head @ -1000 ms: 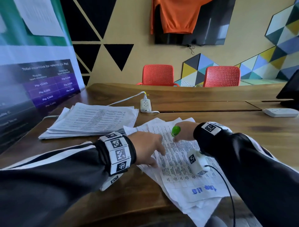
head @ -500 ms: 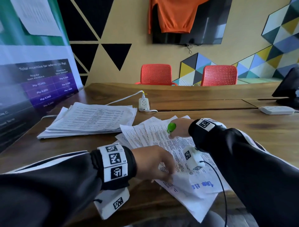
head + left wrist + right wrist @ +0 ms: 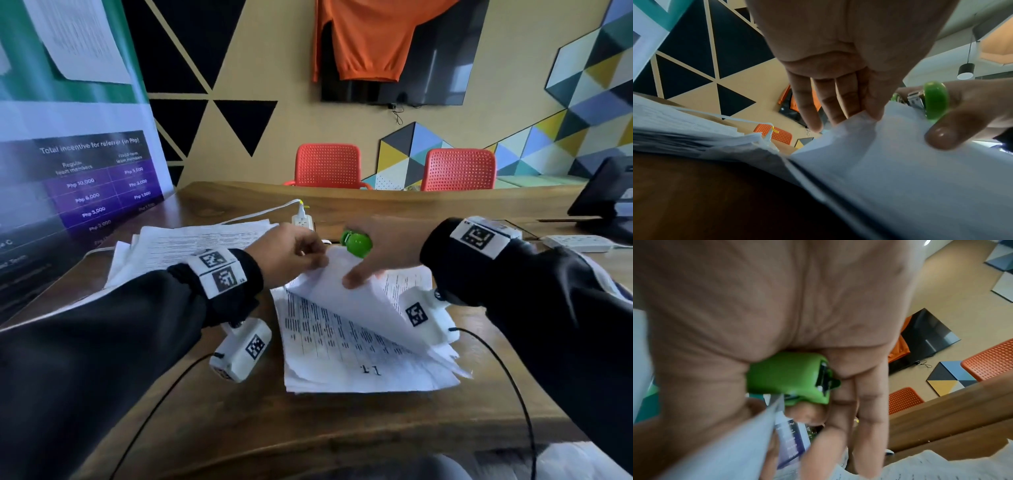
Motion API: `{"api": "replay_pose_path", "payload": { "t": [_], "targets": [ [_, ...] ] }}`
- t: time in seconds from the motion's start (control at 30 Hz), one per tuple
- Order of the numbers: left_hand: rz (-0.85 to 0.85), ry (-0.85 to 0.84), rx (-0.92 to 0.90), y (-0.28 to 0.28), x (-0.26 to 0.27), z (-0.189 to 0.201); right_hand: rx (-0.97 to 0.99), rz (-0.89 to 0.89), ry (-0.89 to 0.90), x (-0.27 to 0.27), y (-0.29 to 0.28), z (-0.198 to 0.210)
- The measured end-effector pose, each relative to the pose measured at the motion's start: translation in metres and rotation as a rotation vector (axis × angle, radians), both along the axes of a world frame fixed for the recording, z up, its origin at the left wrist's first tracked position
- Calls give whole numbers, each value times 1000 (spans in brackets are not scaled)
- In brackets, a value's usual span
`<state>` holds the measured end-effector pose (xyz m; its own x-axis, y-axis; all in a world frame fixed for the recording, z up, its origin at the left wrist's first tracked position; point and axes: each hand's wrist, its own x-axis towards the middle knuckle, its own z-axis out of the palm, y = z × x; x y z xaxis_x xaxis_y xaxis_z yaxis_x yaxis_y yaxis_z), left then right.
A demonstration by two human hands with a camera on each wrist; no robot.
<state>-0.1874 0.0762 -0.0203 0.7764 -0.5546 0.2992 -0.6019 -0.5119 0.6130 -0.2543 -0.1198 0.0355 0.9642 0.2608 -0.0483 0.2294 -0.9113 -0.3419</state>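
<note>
A bundle of white sheets (image 3: pixel 352 301) is lifted at its far end above the printed paper stack (image 3: pixel 342 359) on the wooden table (image 3: pixel 308 428). My left hand (image 3: pixel 308 255) pinches the raised far corner of the sheets (image 3: pixel 890 162) with its fingers (image 3: pixel 838 104). My right hand (image 3: pixel 376 260) grips a green stapler (image 3: pixel 357 243) in its palm, and its thumb (image 3: pixel 947 136) presses on the same sheets. The stapler (image 3: pixel 789 378) sits right at the sheets' edge (image 3: pixel 725 451) in the right wrist view. Whether the paper lies in its mouth is hidden.
A second pile of printed papers (image 3: pixel 191 243) lies at the left. Behind the hands is a white power strip (image 3: pixel 303 221), with another (image 3: pixel 579 242) at the right near a black device (image 3: pixel 606 195). A banner (image 3: pixel 78 178) stands left, and two orange chairs (image 3: pixel 327 166) stand beyond the table.
My left hand left the near edge of the papers and went to their far corner. The sheets' far end rose off the stack, and my right hand lifted with the stapler.
</note>
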Motion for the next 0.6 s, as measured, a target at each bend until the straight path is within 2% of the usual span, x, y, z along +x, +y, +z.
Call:
{"api": "replay_pose_path", "payload": {
  "t": [0.07,0.17,0.23,0.3,0.37,0.43,0.5,0.53,0.6],
  "targets": [
    [-24,-44,-7,4,0,2,-43,9,-73,2,0,-1],
    [-42,1,-17,18,11,3,-38,5,-155,0,-1,7],
    [-28,-45,164,32,26,-2,-58,-2,-223,-1,-2,13],
    [-16,-164,374,41,37,-15,-52,14,-275,-4,-2,22],
    [-31,-272,476,43,41,-26,-28,53,-311,-8,-1,34],
    [-70,-301,386,37,45,-30,-37,82,-362,-13,1,46],
    [-90,-199,200,28,39,-16,-52,86,-398,-18,1,56],
    [-67,-128,140,24,34,-8,-55,79,-422,-19,1,59],
    [107,-144,60,18,37,-4,-39,58,-501,-24,-1,69]
  ]
}}
